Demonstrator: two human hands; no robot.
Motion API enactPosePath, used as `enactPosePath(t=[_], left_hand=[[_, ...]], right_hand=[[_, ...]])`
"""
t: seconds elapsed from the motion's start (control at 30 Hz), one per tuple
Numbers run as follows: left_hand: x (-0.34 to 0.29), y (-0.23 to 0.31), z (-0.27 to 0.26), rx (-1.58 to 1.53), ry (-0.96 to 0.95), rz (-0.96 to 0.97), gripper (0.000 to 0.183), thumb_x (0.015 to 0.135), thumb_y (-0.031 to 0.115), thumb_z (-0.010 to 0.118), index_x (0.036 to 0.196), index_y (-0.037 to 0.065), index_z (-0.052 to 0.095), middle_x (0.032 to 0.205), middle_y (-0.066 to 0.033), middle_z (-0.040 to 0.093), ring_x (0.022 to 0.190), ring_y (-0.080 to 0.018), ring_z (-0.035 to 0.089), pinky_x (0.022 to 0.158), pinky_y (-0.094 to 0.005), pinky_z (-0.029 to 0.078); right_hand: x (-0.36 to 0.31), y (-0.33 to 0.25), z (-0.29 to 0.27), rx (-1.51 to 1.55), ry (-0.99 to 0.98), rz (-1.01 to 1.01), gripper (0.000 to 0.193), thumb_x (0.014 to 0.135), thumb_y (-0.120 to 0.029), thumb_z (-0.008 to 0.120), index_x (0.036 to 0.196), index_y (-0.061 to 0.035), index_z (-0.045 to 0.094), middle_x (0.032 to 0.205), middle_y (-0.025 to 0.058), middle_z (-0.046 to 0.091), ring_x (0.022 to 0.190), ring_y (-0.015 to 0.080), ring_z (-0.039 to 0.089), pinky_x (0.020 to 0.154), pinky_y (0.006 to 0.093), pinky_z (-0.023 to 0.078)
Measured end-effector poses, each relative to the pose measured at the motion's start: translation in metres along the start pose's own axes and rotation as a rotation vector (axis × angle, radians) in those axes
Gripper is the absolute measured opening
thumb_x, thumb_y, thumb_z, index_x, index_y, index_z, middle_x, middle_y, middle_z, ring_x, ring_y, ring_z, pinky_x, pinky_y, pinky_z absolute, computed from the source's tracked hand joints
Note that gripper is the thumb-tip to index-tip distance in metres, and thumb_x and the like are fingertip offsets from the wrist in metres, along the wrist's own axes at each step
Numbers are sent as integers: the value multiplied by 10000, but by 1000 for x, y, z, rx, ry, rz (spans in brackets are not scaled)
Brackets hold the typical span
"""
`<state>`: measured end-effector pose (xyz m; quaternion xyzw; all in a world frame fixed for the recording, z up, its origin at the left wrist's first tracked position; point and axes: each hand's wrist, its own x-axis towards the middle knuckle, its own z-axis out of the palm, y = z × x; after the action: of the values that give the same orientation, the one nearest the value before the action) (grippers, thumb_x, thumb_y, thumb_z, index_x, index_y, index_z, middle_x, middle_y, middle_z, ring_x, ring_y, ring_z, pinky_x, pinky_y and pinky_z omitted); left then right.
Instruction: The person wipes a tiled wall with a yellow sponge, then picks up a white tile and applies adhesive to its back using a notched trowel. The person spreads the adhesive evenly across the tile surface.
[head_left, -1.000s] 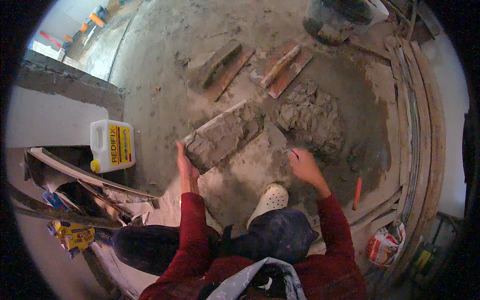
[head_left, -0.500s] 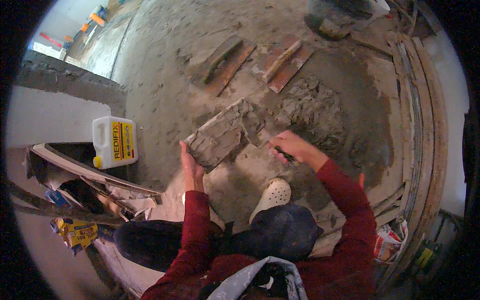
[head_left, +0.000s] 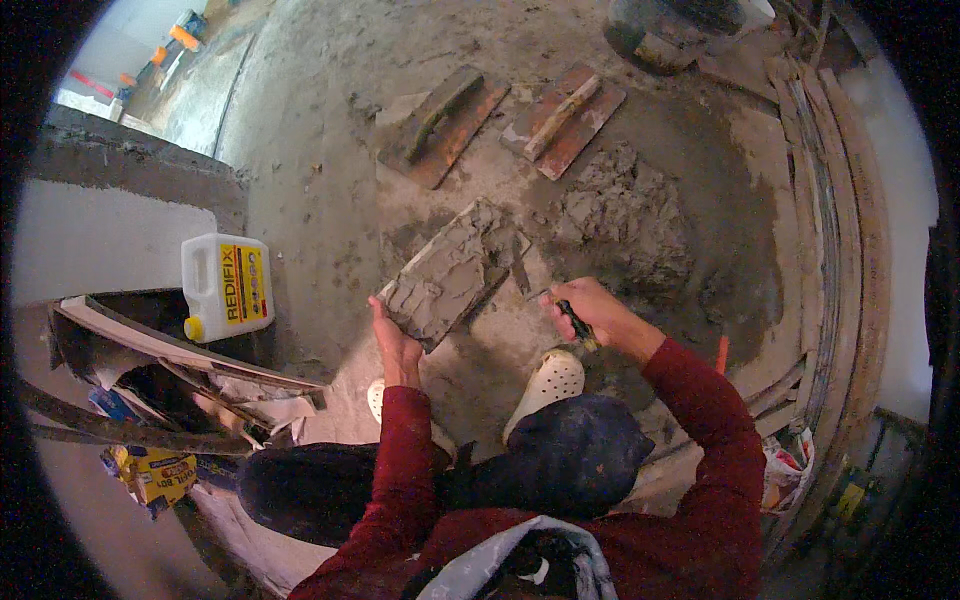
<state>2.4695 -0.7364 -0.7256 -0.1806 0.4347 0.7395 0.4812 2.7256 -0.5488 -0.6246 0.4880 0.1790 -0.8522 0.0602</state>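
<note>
My left hand (head_left: 398,345) grips the near end of a flat rectangular slab (head_left: 400,273), whose upper face is thickly coated with grey mortar (head_left: 445,285). A thin pale edge shows along the slab's far left side; its underside is hidden. Closed around a black and yellow handle, my right hand (head_left: 602,315) holds a trowel (head_left: 573,320). The trowel's mortar-smeared blade is at the slab's right edge, and I cannot tell whether it touches. Just beyond my right hand lies a rough heap of wet mortar (head_left: 630,220) on the floor.
Two plastering floats, a left one (head_left: 460,130) and a right one (head_left: 575,120), lie beyond the slab. A dark bucket (head_left: 665,40) stands far right. On the left is a white jug (head_left: 228,285) with a yellow cap. Long boards (head_left: 845,250) line the right wall.
The slab and my left hand have shifted slightly right and nearer. My right hand has turned a little, showing more of the trowel handle. Both hands keep their hold.
</note>
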Motion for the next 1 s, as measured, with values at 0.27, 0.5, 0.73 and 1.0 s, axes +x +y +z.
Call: enactPosePath(t=[0.27, 0.5, 0.73, 1.0], left_hand=[[3, 0, -6, 3, 45, -21, 625, 966, 577, 347, 1283, 66, 516, 1299, -137, 553, 1170, -329, 541, 1009, -503, 405], [2, -14, 5, -59, -24, -32, 646, 962, 578, 360, 1311, 49, 487, 1328, -141, 531, 1187, -337, 528, 1016, -505, 398], [-6, 2, 7, -31, 30, -55, 649, 964, 583, 344, 1312, 54, 485, 1334, -145, 525, 1196, -337, 522, 1019, -491, 401], [2, -5, -3, -54, 48, -38, 654, 953, 595, 357, 1280, 53, 521, 1277, -142, 575, 1129, -343, 574, 971, -510, 446]], right_hand=[[-3, 11, 36, -370, -23, -96, 240, 999, -225, 431, 896, -44, 551, 629, -4, 486, 464, 92, 439, 394, 255, 374], [29, 26, 51, -356, 22, -165, 224, 948, -194, 476, 790, -44, 529, 591, 29, 492, 420, 114, 446, 391, 275, 382], [-9, -2, 58, -519, 74, -127, 209, 915, -134, 491, 744, -17, 520, 584, 44, 496, 425, 149, 469, 396, 314, 393], [7, 5, 103, -875, -54, -119, 196, 919, -111, 470, 817, 29, 560, 582, 75, 515, 425, 179, 495, 390, 336, 393]])
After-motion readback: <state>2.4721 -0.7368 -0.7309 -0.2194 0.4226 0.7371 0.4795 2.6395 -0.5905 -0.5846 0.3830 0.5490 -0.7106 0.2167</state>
